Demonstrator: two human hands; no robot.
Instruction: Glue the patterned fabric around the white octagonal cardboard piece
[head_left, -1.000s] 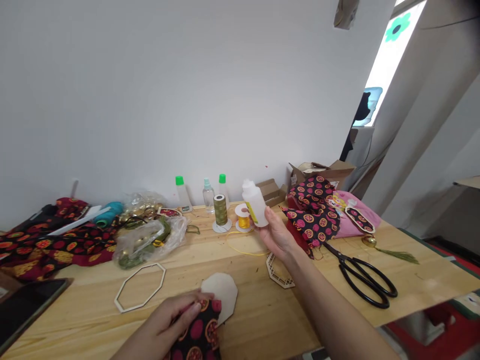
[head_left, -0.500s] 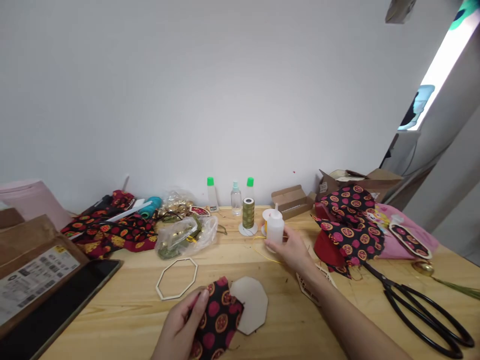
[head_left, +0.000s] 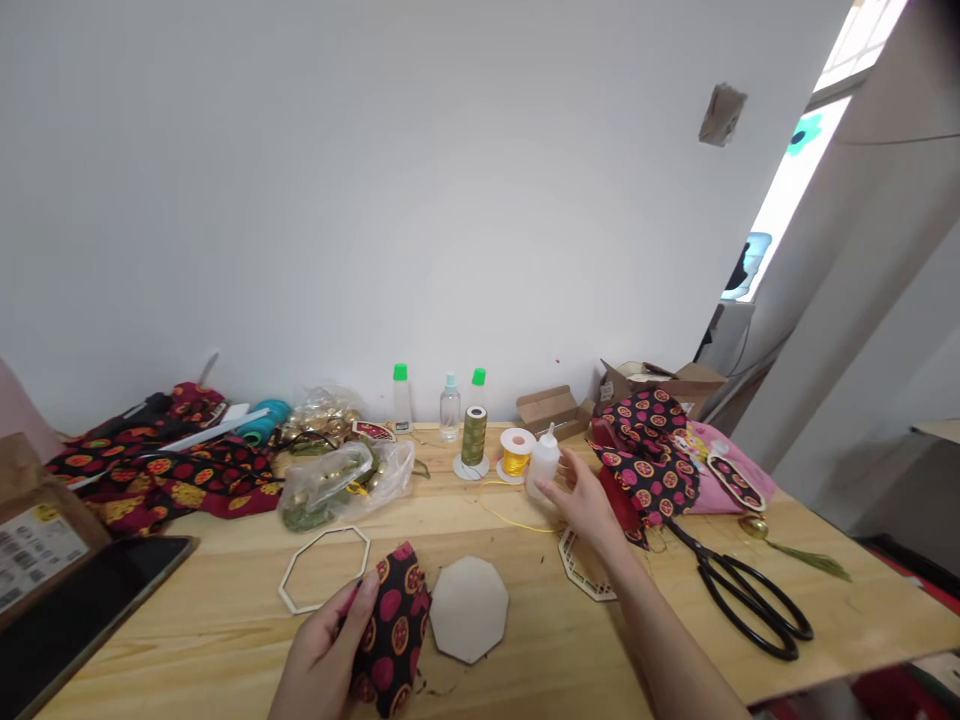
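My left hand [head_left: 326, 640] pinches a folded piece of black fabric [head_left: 394, 625] with red and orange round prints, thumb on top. Just right of the cloth, a plain pale octagonal board [head_left: 470, 610] lies flat. My right hand [head_left: 585, 500] is at a white squeeze bottle [head_left: 543, 465] with a pointed nozzle; the thumb lies across its front and the other fingers are partly hidden behind it. The bottle leans slightly right. Beside it stands a spool of yellow cord [head_left: 516, 462]. Under my right forearm lies a wooden lattice octagon [head_left: 583, 570], partly covered.
A thin octagonal frame [head_left: 322, 570] lies left of the cloth. Behind are a green thread cone [head_left: 474, 440], a clear spray bottle [head_left: 450, 410] and a plastic bag [head_left: 345, 485]. Black scissors [head_left: 742, 590] and bunched fabric [head_left: 652, 465] are at right, a dark tablet-like slab [head_left: 97, 610] at left.
The view has swung right. The squeeze bottle has shifted slightly right of the yellow spool and now leans, uncovering the spool. My left hand has drawn the fabric off the octagonal board's edge.
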